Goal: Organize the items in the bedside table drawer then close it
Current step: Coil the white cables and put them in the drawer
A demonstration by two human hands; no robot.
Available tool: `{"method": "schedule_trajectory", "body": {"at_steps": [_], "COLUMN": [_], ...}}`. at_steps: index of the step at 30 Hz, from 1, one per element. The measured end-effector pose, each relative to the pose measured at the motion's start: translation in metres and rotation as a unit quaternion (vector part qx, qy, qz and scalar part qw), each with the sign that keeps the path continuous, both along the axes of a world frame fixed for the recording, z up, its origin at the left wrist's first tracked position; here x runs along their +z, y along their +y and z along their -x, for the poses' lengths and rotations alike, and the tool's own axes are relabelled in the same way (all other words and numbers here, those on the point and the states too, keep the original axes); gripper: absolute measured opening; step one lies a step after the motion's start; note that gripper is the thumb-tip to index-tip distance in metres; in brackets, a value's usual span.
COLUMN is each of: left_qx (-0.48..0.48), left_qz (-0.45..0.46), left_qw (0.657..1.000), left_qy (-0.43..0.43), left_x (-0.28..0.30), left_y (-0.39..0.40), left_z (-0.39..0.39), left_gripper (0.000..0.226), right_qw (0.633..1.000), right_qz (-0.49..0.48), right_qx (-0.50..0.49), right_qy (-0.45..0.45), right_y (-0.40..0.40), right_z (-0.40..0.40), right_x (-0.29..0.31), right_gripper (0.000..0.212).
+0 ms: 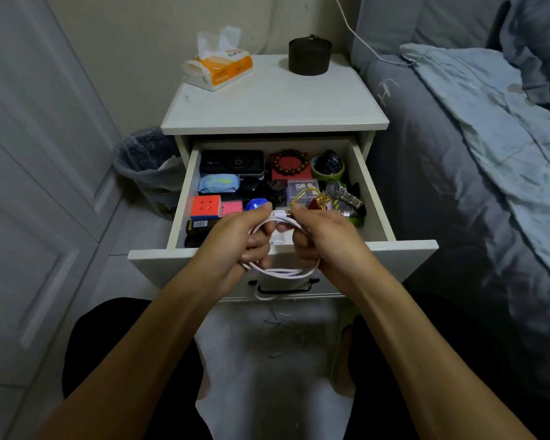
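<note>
You are sitting in front of the open drawer (pixel 375 198) of the bedside table, coiling a white cable (pixel 283 273) above its front panel. Your left hand (pixel 235 246) is curling around one side of the loops, with its fingertips pinching the cable near the white plug end. Your right hand (pixel 321 239) is gripping the other side of the coil, thumb and forefinger pinching the cable close to that same plug. The loops are hanging between both hands, just over the drawer front, not yet lying inside.

Looking into the drawer from left to right, you are seeing a red puzzle cube (pixel 205 206) and a black case (pixel 231 162) on the left, a bead bracelet (pixel 290 162) on a red box in the middle, and a metal watch (pixel 343 193) on the right. These items are sitting fairly packed, some loosely grouped.

Judging by this, you are partway through: the cable is nearly bundled, but it is waiting to be placed, the right side is looking cluttered, and the drawer is standing fully open, so closing remains.
</note>
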State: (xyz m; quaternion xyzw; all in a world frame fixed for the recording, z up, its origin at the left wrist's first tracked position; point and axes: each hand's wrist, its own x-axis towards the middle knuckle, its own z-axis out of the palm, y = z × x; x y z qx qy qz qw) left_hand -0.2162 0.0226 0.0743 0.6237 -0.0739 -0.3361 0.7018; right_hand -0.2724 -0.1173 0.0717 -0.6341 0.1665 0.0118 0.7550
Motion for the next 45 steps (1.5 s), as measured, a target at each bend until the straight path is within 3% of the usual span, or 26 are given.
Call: {"method": "schedule_trajectory", "body": {"at_steps": [3, 6, 8, 14, 19, 21, 25, 30, 32, 36, 37, 40, 42, 45], "left_qx": [0.011, 0.003, -0.029, -0.092, 0.021, 0.090, 0.181, 0.216, 0.222, 0.203, 0.183, 0.112, 0.067, 0.006], "left_qz": [0.005, -0.019, -0.047, -0.045, 0.116, 0.202, 0.297, 0.273, 0.239, 0.140, 0.116, 0.069, 0.048, 0.049], "left_qw": [0.999, 1.000, 0.998, 0.993, 0.982, 0.962, 0.926, 0.933, 0.944, 0.969, 0.976, 0.990, 0.996, 0.999], "left_qy": [0.045, 0.011, -0.016, 0.057, 0.149, 0.160, 0.146, 0.091, 0.050, -0.022, -0.032, -0.044, -0.036, -0.002], "left_x": [0.000, -0.001, 0.001, 0.004, 0.002, 0.004, 0.008, 0.008, 0.010, 0.008, 0.007, 0.005, 0.002, -0.005], "left_y": [0.001, 0.002, 0.001, 0.001, 0.002, 0.004, 0.008, 0.007, 0.011, 0.019, 0.020, 0.020, 0.024, 0.030], "left_z": [-0.003, -0.004, -0.001, -0.003, -0.014, -0.023, -0.032, -0.030, -0.030, -0.028, -0.026, -0.015, -0.005, 0.009], "left_gripper": [0.042, 0.043, 0.046, 0.055, 0.051, 0.053, 0.052, 0.049, 0.047, 0.043, 0.042, 0.040, 0.040, 0.040], "right_qw": [0.998, 0.983, 0.980, 0.998, 0.994, 0.997, 0.990, 0.969, 0.956, 0.895, 0.904, 0.966, 0.969, 0.942], "right_qz": [-0.048, -0.178, -0.193, -0.002, -0.106, -0.073, 0.101, 0.128, 0.191, 0.421, 0.413, 0.258, 0.240, 0.300], "right_qx": [0.012, 0.002, -0.023, -0.017, -0.018, -0.012, 0.097, 0.210, 0.222, 0.132, 0.092, -0.002, -0.052, -0.131], "right_qy": [0.042, 0.043, 0.052, 0.054, 0.016, 0.000, -0.006, -0.017, -0.026, -0.065, -0.063, -0.031, -0.043, -0.072], "right_y": [0.007, 0.006, 0.006, 0.015, 0.013, 0.012, 0.022, 0.021, 0.015, 0.003, 0.002, 0.005, 0.010, 0.018], "right_z": [0.000, -0.001, -0.003, -0.006, -0.011, -0.011, -0.005, 0.006, 0.015, 0.034, 0.038, 0.052, 0.061, 0.066], "right_x": [0.002, 0.005, 0.005, 0.004, 0.001, 0.001, -0.004, -0.008, -0.008, -0.016, -0.017, -0.013, -0.013, -0.019], "right_gripper": [0.048, 0.046, 0.045, 0.045, 0.043, 0.036, 0.026, 0.011, 0.008, 0.022, 0.026, 0.030, 0.032, 0.018]}}
